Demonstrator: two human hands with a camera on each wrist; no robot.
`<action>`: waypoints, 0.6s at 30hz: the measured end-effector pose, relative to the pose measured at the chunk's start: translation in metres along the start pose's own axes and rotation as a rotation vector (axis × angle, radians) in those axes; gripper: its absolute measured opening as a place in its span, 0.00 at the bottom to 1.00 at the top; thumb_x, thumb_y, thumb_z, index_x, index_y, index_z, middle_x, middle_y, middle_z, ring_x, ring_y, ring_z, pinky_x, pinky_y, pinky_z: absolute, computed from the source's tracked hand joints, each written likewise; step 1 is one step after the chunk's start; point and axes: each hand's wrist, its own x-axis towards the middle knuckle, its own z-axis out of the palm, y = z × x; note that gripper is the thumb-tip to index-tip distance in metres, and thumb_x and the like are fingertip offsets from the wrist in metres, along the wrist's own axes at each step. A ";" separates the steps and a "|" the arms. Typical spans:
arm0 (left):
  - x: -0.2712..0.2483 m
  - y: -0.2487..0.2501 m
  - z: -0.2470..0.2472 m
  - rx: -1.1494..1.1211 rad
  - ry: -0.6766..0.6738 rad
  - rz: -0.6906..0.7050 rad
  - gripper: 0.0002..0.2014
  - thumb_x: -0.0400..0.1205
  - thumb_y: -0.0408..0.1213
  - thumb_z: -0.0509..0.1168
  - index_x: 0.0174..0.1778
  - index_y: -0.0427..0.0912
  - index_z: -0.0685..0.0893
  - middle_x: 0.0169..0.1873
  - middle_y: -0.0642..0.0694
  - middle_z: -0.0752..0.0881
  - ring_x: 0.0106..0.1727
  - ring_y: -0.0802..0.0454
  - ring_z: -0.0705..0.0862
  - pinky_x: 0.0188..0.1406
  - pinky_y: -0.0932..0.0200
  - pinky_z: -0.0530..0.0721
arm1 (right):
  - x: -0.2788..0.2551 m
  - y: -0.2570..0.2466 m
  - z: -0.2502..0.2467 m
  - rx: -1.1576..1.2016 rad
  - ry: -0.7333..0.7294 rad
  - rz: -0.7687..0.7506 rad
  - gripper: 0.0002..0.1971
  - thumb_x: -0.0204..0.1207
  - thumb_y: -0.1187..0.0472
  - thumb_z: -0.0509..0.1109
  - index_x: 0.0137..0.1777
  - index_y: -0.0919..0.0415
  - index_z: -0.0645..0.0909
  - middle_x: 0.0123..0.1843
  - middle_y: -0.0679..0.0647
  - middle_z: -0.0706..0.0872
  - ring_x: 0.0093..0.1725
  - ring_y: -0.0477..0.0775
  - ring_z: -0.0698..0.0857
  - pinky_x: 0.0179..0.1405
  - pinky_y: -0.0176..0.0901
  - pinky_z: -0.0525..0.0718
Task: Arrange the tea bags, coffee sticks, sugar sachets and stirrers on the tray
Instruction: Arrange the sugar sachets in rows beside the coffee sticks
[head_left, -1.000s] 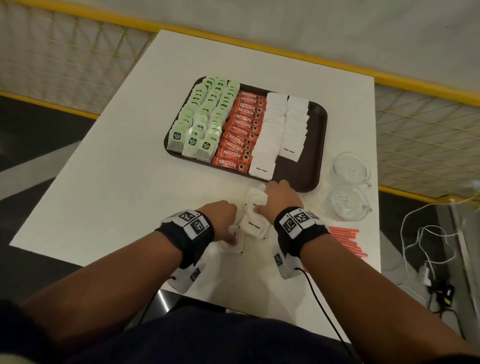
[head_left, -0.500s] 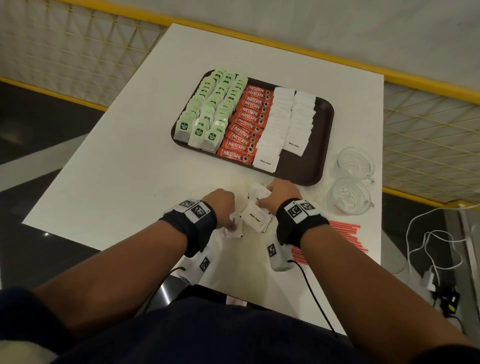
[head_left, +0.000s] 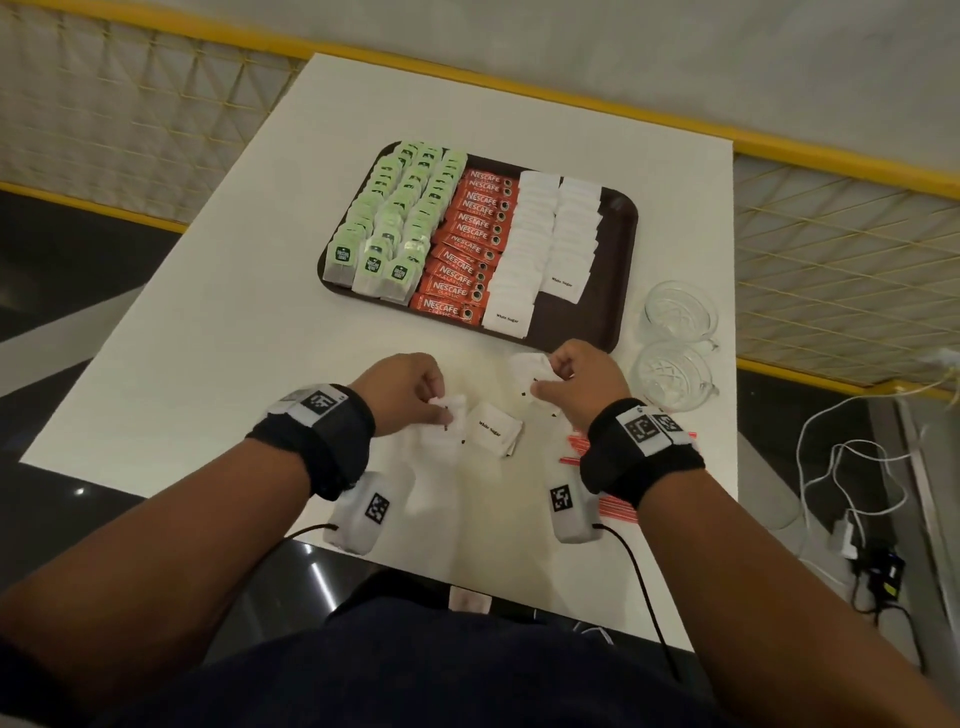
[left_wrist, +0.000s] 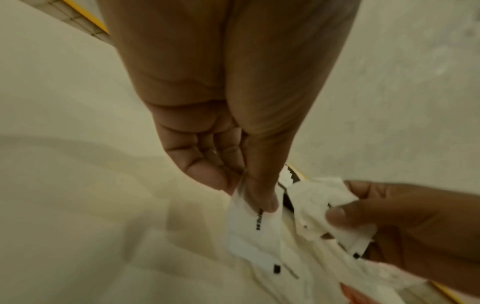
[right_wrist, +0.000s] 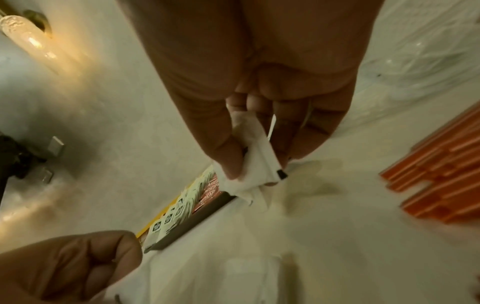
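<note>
A dark brown tray (head_left: 613, 291) holds rows of green tea bags (head_left: 395, 228), red coffee sticks (head_left: 467, 244) and white sugar sachets (head_left: 540, 234). Near the table's front edge my left hand (head_left: 415, 395) pinches a white sugar sachet (left_wrist: 254, 226) between thumb and finger. My right hand (head_left: 576, 384) grips a few white sachets (right_wrist: 249, 164) just in front of the tray. A loose sachet (head_left: 493, 428) lies on the table between the hands. Orange stirrers (right_wrist: 439, 185) lie to the right, partly hidden by my right wrist in the head view.
Two glass cups (head_left: 675, 343) stand right of the tray near the table's right edge. A yellow railing (head_left: 779, 150) with mesh runs behind the white table (head_left: 218, 332). Cables and a charger (head_left: 857, 530) lie on the floor at the right.
Both hands have lifted and drawn apart, each with sachets; one loose sachet now shows on the table between them. The head camera has shifted.
</note>
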 end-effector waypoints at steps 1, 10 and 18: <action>0.001 0.006 -0.001 -0.011 -0.011 0.029 0.14 0.72 0.45 0.80 0.44 0.49 0.81 0.40 0.52 0.84 0.40 0.54 0.81 0.36 0.63 0.77 | -0.001 0.003 -0.001 0.012 0.000 0.007 0.12 0.68 0.60 0.80 0.44 0.59 0.78 0.41 0.52 0.82 0.37 0.50 0.80 0.32 0.37 0.77; 0.022 0.047 0.036 0.331 -0.138 0.238 0.16 0.75 0.44 0.77 0.56 0.48 0.85 0.53 0.48 0.82 0.56 0.49 0.80 0.55 0.57 0.77 | -0.019 0.009 -0.012 0.182 0.060 0.036 0.11 0.66 0.65 0.79 0.42 0.61 0.78 0.37 0.53 0.80 0.34 0.50 0.77 0.35 0.42 0.77; 0.022 0.034 0.046 0.446 -0.176 0.261 0.31 0.73 0.45 0.78 0.70 0.46 0.75 0.64 0.45 0.75 0.60 0.44 0.79 0.60 0.51 0.79 | -0.032 0.010 -0.021 0.228 0.074 0.044 0.10 0.68 0.65 0.78 0.44 0.61 0.79 0.43 0.60 0.86 0.40 0.55 0.83 0.44 0.51 0.85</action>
